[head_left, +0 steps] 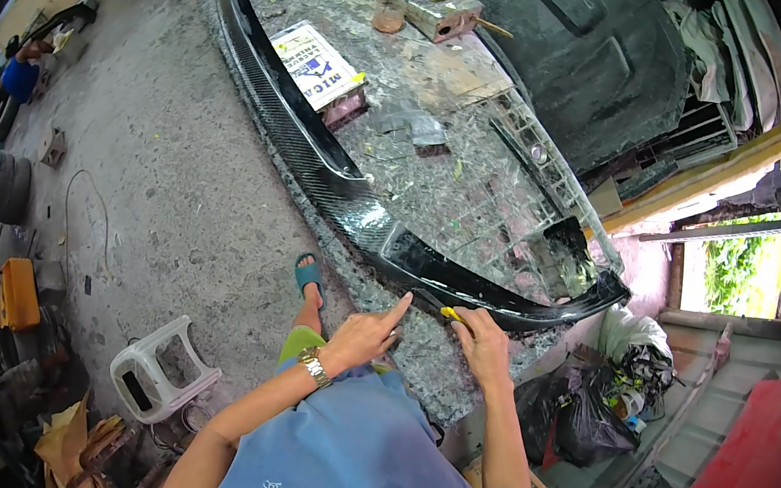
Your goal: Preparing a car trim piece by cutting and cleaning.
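A long, glossy black carbon-fibre car bumper lip (328,190) curves along the near edge of the worktable. My left hand (363,338), with a metal-banded watch at the wrist, stretches its index finger to the lip's lower edge; the other fingers are curled and seem to hold nothing. Just right of it, my right hand (486,345) pinches a small yellow tool (450,313) against the same edge. The tool's kind cannot be made out, and its rear is hidden in my fingers.
On the stained worktable (510,176) stand a white-lidded can (320,69), a metal tin (442,17) with a yellow-green cloth and a plastic cup (389,16). A white plastic stool (164,367) sits at left, black rubbish bags (591,417) at right. Another person (23,75) is far left.
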`<state>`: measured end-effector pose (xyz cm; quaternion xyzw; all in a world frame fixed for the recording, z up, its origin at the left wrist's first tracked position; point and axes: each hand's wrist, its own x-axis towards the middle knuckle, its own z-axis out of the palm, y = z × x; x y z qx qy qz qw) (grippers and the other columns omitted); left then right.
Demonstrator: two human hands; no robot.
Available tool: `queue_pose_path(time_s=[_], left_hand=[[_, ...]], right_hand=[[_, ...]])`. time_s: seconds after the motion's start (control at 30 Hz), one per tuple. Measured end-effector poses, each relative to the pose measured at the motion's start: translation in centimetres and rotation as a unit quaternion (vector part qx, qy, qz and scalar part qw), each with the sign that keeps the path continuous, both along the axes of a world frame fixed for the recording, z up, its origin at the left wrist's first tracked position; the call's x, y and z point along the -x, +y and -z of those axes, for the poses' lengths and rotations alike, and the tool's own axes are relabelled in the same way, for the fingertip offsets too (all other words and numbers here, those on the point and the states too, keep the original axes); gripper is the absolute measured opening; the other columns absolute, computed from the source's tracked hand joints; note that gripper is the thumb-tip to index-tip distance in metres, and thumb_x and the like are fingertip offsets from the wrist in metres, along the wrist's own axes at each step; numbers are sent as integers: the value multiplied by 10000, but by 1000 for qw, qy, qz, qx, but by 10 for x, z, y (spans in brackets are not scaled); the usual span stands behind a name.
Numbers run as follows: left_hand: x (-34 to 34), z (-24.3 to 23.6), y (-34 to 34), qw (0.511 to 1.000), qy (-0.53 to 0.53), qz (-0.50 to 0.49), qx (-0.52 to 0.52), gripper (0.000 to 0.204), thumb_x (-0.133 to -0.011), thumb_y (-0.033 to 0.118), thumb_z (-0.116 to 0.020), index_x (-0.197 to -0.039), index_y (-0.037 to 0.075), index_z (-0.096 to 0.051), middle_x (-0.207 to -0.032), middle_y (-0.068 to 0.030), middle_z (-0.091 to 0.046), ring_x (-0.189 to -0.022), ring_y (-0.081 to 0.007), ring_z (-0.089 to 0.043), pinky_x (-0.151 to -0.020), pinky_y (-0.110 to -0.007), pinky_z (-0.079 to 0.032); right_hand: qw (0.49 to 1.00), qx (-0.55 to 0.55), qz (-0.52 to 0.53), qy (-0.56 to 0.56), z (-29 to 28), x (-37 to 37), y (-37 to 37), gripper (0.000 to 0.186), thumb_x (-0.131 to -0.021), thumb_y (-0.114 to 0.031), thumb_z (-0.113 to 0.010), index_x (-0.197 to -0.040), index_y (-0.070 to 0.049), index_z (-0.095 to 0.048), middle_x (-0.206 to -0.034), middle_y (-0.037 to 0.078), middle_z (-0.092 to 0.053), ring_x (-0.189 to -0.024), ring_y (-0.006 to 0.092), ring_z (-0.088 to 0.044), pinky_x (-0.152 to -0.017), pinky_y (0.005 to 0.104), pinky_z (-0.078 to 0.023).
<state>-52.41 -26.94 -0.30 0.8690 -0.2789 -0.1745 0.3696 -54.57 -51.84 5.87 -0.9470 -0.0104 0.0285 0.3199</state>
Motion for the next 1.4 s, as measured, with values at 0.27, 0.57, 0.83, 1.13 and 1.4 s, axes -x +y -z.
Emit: queue_pose_path(time_s=[0.27, 0.57, 0.83, 1.13, 1.4], left_hand=[[-1, 8, -2, 999, -24, -5, -20, 802, -942, 176, -637, -1589, 18, -191, -875, -181, -684, -750, -361, -676, -687, -461, -535], [13, 1, 40, 990, 45, -127, 41, 290, -936, 256, -710, -791, 25, -612, -670, -156, -624, -621, -318, -644, -586, -421, -487], [-1, -4, 28, 914, 271, -239, 184, 330, -973, 237, -695, -726, 64, -561, -596, 31, -527, -546, -47, -450, -484, -254, -339], [23, 32, 104, 824, 421, -302, 228, 137, -932, 120, -698, -1034, 63, -628, -848, 22, -584, -717, -90, -548, -608, -247, -430], [23, 47, 95, 806, 476, -270, 224, 277, -855, -74, -569, -1122, -6, -598, -1136, -162, -671, -963, -254, -698, -863, -362, -575]], right_hand=[[999, -45, 7, 12, 9, 2, 17, 254, -893, -131, -723, -1143, -90, -706, -976, 98, -661, -897, 322, -675, -781, 399, -533], [985, -102, -39, 131, 23, 42, 19, 275, -957, -275, -659, -1169, -99, -672, -1121, 133, -683, -1040, 358, -656, -869, 419, -531], [986, -119, 99, 56, 50, 52, -7, 284, -935, -291, -690, -1124, -97, -605, -1055, 145, -652, -945, 387, -659, -784, 460, -532], [798, -68, 576, -160, 65, 116, -163, 219, -951, -113, -632, -1148, -45, -564, -877, 223, -678, -786, 414, -673, -683, 471, -517], [794, -298, 498, -180, 70, 65, -68, 215, -996, -100, -579, -1182, -58, -479, -825, 129, -652, -607, 193, -661, -557, 390, -526]])
